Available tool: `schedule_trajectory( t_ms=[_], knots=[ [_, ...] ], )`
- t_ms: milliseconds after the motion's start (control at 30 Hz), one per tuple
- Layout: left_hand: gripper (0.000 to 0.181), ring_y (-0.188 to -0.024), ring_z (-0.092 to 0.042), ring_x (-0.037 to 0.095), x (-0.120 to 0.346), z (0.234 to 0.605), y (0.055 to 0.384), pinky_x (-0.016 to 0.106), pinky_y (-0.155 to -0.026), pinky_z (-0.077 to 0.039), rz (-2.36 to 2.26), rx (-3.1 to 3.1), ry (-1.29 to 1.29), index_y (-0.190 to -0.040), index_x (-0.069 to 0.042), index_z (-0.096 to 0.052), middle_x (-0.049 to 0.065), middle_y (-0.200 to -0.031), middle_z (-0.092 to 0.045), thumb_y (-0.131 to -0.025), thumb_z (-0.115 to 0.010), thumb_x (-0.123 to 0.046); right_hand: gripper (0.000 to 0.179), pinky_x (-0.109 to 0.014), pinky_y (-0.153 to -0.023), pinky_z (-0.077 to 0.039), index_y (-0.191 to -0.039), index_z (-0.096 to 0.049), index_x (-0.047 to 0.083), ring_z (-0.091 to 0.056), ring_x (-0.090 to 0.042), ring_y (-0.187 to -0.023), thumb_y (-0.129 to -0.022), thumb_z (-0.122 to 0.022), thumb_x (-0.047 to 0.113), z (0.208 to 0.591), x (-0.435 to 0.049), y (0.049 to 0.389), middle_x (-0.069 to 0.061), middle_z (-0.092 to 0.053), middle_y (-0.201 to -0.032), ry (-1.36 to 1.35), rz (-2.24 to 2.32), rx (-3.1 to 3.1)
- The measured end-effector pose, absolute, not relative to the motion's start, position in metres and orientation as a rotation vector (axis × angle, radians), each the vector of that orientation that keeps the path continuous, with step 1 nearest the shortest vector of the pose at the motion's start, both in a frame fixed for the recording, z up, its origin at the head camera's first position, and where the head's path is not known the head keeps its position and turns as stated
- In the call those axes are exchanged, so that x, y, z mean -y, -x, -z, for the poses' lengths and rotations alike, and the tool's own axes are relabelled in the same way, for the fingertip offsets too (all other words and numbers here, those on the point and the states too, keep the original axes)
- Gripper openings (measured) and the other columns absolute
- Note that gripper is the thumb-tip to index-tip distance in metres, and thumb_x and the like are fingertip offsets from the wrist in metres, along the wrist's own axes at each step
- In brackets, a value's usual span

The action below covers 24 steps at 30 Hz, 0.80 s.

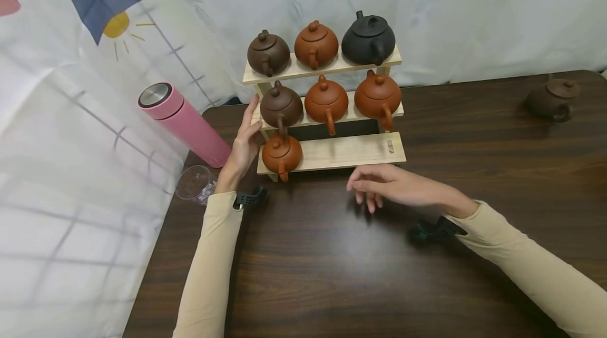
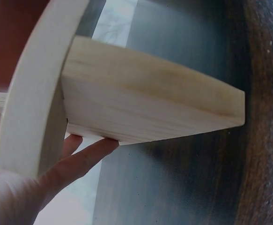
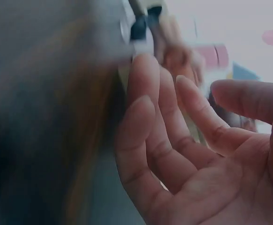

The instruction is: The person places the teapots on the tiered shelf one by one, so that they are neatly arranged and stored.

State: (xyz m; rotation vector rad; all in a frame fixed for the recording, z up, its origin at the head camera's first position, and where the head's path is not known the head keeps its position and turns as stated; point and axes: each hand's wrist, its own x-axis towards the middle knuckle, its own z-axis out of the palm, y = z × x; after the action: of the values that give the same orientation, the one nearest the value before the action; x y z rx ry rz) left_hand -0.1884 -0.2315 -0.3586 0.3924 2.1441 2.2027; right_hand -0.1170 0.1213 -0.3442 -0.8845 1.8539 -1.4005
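Observation:
A three-tier light wooden shelf [image 1: 351, 150] stands on the dark table. My left hand [image 1: 244, 148] rests along its left side; in the left wrist view the fingers [image 2: 87, 158] reach straight against the wooden side panel [image 2: 141, 101]. Beside that hand, on the lowest tier, sits a small orange-brown teapot [image 1: 282, 155]. The middle tier holds a dark brown teapot [image 1: 281, 106] and two orange-brown teapots [image 1: 326, 100]. My right hand [image 1: 391, 184] hovers in front of the lowest tier's right part, its fingers loosely bent and holding nothing.
Up on the top tier stand a brown teapot [image 1: 268, 55], an orange-brown one [image 1: 316, 46] and a black one [image 1: 368, 40]. Left of the shelf are a pink flask [image 1: 194, 130] and a clear round container [image 1: 193, 182]. Another dark teapot [image 1: 552, 100] sits far right.

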Motion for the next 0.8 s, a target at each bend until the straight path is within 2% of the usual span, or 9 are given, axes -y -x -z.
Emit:
schedule_trajectory(
  t_ms=[200,367,533,633,800],
  knots=[
    [0.071,-0.157,-0.002,0.015,0.234,0.359,0.19,0.043,-0.124,-0.009,-2.214,-2.151,-0.383,-0.17,-0.012,-0.005,0.003,-0.175,0.002,-0.104,-0.032,-0.013,0.024,-0.036,-0.066,-0.055,-0.127,-0.057,-0.003,-0.066,-0.027,-0.076,-0.114,-0.043,0.012,0.334,-0.197,0.127,-0.022,-0.064,-0.099,0.79,1.496,-2.038],
    [0.071,-0.157,-0.001,0.015,0.235,0.359,0.19,0.045,-0.124,-0.009,-2.215,-2.147,-0.38,-0.17,-0.013,-0.006,0.002,-0.175,0.002,-0.104,-0.033,-0.013,0.027,-0.032,-0.066,-0.052,-0.139,-0.051,0.01,-0.065,-0.024,-0.082,-0.115,-0.039,0.014,0.321,-0.261,0.136,-0.01,-0.066,-0.111,0.584,1.698,-2.197],
    [0.072,-0.158,0.002,0.015,0.237,0.359,0.189,0.046,-0.125,-0.004,-2.224,-2.141,-0.382,-0.17,-0.013,-0.005,0.002,-0.175,0.004,-0.103,-0.034,-0.013,0.026,-0.027,-0.064,-0.049,-0.138,-0.047,0.012,-0.065,-0.017,-0.081,-0.113,-0.045,0.017,0.32,-0.314,0.148,-0.001,-0.066,-0.11,0.259,2.05,-2.133],
    [0.073,-0.158,0.002,0.015,0.239,0.36,0.188,0.045,-0.125,-0.004,-2.228,-2.142,-0.375,-0.17,-0.013,-0.005,0.002,-0.175,0.004,-0.103,-0.034,-0.014,0.03,-0.028,-0.062,-0.049,-0.14,-0.046,0.011,-0.066,-0.018,-0.079,-0.111,-0.05,0.016,0.343,-0.359,0.169,-0.001,-0.069,-0.108,0.12,2.272,-2.025],
    [0.071,-0.157,-0.008,0.019,0.242,0.359,0.185,0.046,-0.123,-0.013,-2.224,-2.129,-0.354,-0.17,-0.017,-0.004,0.001,-0.175,0.002,-0.105,-0.032,-0.015,0.046,-0.031,-0.063,-0.053,-0.151,-0.038,0.015,-0.069,-0.022,-0.079,-0.109,-0.055,0.017,0.413,-0.444,0.207,-0.005,-0.068,-0.115,0.05,2.536,-1.895]
  ],
)
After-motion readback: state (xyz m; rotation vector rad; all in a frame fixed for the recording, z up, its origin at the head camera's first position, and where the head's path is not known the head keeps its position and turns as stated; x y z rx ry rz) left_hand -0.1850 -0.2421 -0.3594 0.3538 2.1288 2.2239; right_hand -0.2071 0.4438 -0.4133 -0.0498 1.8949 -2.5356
